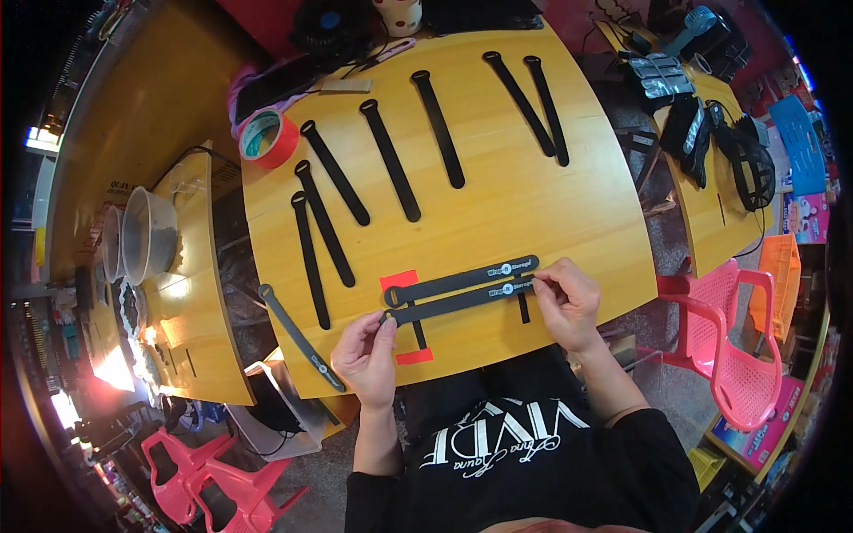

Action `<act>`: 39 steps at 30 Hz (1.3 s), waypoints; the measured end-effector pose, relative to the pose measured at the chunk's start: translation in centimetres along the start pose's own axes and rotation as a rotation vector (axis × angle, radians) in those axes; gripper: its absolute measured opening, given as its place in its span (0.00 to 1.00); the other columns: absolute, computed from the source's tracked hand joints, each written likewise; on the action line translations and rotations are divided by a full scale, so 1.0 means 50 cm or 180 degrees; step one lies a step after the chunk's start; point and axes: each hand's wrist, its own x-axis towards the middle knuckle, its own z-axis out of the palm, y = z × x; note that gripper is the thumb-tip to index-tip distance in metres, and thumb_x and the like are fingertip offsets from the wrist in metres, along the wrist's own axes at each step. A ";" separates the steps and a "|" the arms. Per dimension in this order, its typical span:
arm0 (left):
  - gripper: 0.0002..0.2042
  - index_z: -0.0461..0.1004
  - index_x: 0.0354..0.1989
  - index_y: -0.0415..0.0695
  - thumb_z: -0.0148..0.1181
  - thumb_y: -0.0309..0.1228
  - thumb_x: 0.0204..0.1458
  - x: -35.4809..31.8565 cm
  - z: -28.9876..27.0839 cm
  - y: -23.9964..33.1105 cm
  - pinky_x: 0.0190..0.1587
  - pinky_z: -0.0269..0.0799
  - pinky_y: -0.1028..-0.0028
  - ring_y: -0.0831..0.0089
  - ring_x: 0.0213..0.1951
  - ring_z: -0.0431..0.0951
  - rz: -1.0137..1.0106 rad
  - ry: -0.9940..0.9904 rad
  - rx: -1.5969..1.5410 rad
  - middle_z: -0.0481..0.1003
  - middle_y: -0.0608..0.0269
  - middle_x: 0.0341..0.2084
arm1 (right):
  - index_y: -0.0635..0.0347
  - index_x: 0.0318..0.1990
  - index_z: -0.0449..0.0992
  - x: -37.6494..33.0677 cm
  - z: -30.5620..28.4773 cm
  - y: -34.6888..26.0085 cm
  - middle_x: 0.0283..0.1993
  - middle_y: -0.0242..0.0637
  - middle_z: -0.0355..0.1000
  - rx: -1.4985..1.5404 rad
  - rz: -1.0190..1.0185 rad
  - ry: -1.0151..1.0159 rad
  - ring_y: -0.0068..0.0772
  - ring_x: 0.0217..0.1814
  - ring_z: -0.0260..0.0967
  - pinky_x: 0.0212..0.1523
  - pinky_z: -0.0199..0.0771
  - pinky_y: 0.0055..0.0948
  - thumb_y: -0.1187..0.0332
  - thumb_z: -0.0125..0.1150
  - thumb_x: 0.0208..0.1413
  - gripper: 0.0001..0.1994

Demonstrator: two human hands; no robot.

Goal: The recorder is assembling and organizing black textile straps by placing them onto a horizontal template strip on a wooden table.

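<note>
The person's dark top fills the lower edge of the head view, and both forearms rise from it to the near edge of the table (pixel 498 213). The left hand (pixel 366 354) pinches the left end of the lower strap (pixel 453 302), fingers together on its looped tip. The right hand (pixel 567 300) pinches the right end of the same strap, thumb and forefinger closed on it. The strap lies stretched between the hands, just in from the near edge. The upper strap (pixel 462 280) lies right beside it and parallel, touching or almost touching. Both cross a red patch (pixel 400 280) on the wood.

A grey strap (pixel 298 336) lies slanted at the near left corner. Seven more black straps (pixel 391 160) lie spread across the far half of the table, each apart from the rest except two meeting in a V near the far right corner. A red tape roll (pixel 268 138) sits at the left edge. Pink chairs (pixel 733 346) stand off the right side.
</note>
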 end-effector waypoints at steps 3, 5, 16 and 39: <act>0.07 0.77 0.38 0.33 0.62 0.15 0.50 0.002 0.001 -0.003 0.25 0.71 0.84 0.82 0.27 0.74 -0.0024 0.0047 0.0042 0.75 0.65 0.27 | 0.68 0.31 0.75 0.005 -0.001 0.000 0.23 0.33 0.65 -0.0052 -0.0077 -0.0021 0.18 0.20 0.58 0.19 0.52 0.18 0.85 0.59 0.48 0.04; 0.07 0.77 0.38 0.33 0.62 0.16 0.50 0.005 0.007 0.002 0.24 0.71 0.84 0.82 0.27 0.74 -0.0067 0.0064 0.0073 0.75 0.65 0.26 | 0.68 0.31 0.75 0.005 0.000 0.000 0.23 0.33 0.65 -0.0085 -0.0070 0.0022 0.18 0.20 0.58 0.19 0.52 0.18 0.85 0.59 0.48 0.04; 0.07 0.77 0.37 0.31 0.62 0.15 0.50 0.016 0.021 -0.006 0.31 0.70 0.83 0.82 0.28 0.74 0.0019 0.0138 0.0337 0.75 0.63 0.27 | 0.68 0.31 0.74 0.020 0.003 0.009 0.23 0.39 0.65 -0.0295 -0.0112 0.0060 0.28 0.18 0.61 0.19 0.58 0.23 0.85 0.59 0.47 0.05; 0.07 0.77 0.36 0.30 0.62 0.13 0.48 0.019 0.032 -0.015 0.33 0.72 0.82 0.80 0.29 0.75 0.0244 0.0228 0.0711 0.75 0.62 0.26 | 0.68 0.29 0.73 0.022 0.009 0.009 0.22 0.40 0.65 -0.0439 -0.0047 0.0086 0.29 0.17 0.61 0.18 0.58 0.25 0.86 0.59 0.45 0.05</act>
